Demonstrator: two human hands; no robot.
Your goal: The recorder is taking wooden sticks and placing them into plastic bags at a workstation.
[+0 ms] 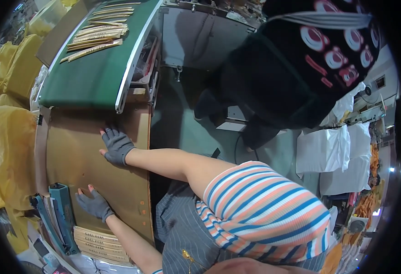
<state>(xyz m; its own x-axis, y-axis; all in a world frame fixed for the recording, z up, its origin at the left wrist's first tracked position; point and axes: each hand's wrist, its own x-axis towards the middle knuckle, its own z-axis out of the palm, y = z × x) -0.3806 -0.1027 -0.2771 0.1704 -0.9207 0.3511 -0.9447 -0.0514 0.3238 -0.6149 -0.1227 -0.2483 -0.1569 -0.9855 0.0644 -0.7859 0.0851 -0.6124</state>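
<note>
Left hand (94,205), right hand (118,147): grey-gloved, spread flat, gripping nothing, on smooth brown desk (122,194). Flat papery packets (100,246) stacked near left hand, beside teal bar sealer (62,210); slim paper strips (102,33) atop matte green conveyor belt (84,86).

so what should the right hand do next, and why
Probably move the right hand toward the near end of the green belt, ready for the slim tan packets: they lie farther up the belt, both hands look empty over the brown board, and the right is closer to the belt than the left hand.
</note>
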